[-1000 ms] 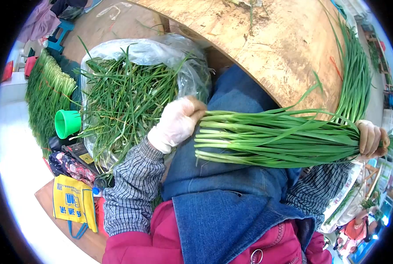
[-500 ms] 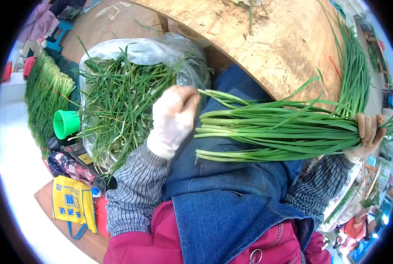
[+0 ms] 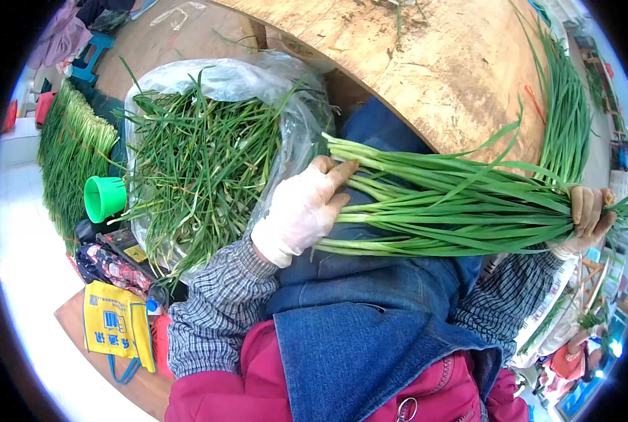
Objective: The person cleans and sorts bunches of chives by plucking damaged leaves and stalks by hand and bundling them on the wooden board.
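A bunch of green garlic chives [image 3: 454, 204] lies sideways above my lap, pale stem ends to the left and leaves to the right. My right hand [image 3: 586, 219], in a thin glove, is wrapped round the leafy end. At the stem ends, my gloved left hand [image 3: 301, 209] has its fingers closed on some of the pale stalks; exactly how many is hidden. Left of that hand, a clear plastic bag [image 3: 219, 79] stands open, filled with a tangle of loose chive leaves and scraps [image 3: 198, 155].
A wooden table [image 3: 461, 63] curves across the top, with more chives [image 3: 565, 105] along its right edge. At left are stacked chives [image 3: 78, 155], a green cup [image 3: 105, 198], a yellow bag [image 3: 117, 320] and a blue stool [image 3: 92, 56]. Another person [image 3: 567, 362] appears far right.
My left hand has moved right and slightly down, from beside the upper stalk tips onto the stem ends. The stems now fan differently, with the top ones slightly higher. My right hand keeps its hold.
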### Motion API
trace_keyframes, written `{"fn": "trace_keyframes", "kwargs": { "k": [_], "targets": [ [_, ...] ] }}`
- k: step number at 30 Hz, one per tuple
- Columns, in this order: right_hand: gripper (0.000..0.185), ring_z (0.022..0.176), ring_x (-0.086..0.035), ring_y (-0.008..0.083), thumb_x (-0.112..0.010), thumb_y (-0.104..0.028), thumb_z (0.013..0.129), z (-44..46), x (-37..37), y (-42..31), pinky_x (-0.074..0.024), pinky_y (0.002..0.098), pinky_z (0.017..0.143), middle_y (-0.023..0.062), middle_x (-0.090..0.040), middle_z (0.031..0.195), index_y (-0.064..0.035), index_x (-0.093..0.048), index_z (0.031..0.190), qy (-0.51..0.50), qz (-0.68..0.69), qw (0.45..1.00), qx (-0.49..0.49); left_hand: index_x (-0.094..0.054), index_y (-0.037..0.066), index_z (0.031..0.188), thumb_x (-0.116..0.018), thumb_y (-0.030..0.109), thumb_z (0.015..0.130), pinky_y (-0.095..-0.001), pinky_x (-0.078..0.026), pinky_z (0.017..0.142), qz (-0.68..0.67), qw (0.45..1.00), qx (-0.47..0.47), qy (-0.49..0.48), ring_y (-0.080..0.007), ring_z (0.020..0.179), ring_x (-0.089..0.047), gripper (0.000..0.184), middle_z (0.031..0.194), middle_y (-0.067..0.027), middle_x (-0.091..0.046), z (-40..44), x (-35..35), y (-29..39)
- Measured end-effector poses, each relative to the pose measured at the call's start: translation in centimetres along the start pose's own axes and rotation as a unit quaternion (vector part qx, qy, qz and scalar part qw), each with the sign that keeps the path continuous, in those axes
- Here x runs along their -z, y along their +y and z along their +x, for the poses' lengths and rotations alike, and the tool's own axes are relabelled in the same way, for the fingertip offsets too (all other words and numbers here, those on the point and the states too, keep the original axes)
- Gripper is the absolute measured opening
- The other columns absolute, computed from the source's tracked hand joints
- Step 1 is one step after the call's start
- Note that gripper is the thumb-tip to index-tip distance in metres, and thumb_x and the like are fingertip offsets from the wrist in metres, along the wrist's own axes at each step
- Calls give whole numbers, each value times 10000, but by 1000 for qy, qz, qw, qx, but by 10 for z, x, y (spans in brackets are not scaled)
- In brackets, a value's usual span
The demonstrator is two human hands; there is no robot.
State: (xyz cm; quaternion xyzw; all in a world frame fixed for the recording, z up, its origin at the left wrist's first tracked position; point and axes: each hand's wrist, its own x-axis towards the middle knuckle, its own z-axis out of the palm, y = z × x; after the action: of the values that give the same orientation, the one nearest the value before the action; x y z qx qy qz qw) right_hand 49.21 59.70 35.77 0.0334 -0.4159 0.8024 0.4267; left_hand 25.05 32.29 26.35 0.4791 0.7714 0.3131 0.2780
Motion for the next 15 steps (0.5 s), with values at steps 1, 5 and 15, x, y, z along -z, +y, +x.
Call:
{"fn": "trace_keyframes", "kwargs": {
  "k": [1,5,15],
  "targets": [
    [173,417,-353,65,-498,-168,875,-1,0,0,-345,203,508,-51,-371,438,0,-504,919,7,-3,1000,6,-562,122,1132,-630,123,719,-355,-466,721,-2,1000,5,-6,-302,842,-568,419,956,-118,-549,2,3,2],
    [170,419,-363,65,-501,-170,876,0,-4,4,-352,205,510,-51,-376,440,-3,-506,908,9,10,1000,1,-560,111,1140,-666,155,687,-352,-454,793,21,998,-48,20,-303,930,-551,467,1047,-134,-547,9,3,-5],
    [171,410,-348,62,-521,-165,868,2,-5,3,-350,203,513,-57,-365,418,-1,-516,916,17,0,1000,-21,-673,111,866,-676,309,685,-386,-409,746,111,988,-73,74,-288,848,-517,268,877,-53,-626,28,-14,1]
  ]
}}
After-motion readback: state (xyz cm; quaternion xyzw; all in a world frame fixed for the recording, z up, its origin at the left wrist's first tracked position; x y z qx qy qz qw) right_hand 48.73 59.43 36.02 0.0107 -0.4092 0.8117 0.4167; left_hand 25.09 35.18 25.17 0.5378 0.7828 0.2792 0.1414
